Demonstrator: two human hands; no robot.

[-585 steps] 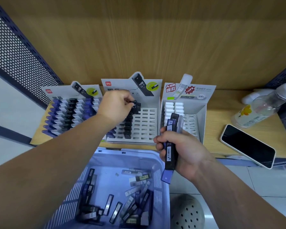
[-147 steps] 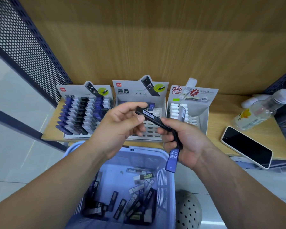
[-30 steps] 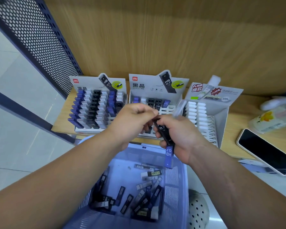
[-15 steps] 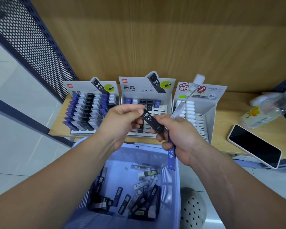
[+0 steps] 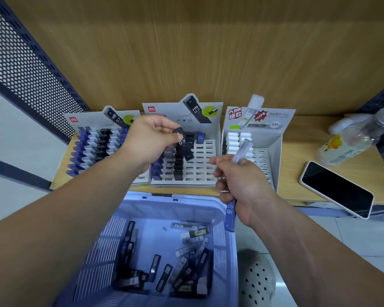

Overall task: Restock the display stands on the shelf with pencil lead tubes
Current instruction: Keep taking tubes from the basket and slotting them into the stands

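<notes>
Black tube (image 5: 183, 147), left hand (image 5: 149, 140) pinch; blue tube (image 5: 230, 216), right hand (image 5: 242, 180) fist.

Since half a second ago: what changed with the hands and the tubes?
The left hand pulled the black tube out of the right hand and carried it forward, over the middle stand. The right hand let go of it and still grips the blue tube and the clear tube. The basket, phone and bottle lie as before.
</notes>
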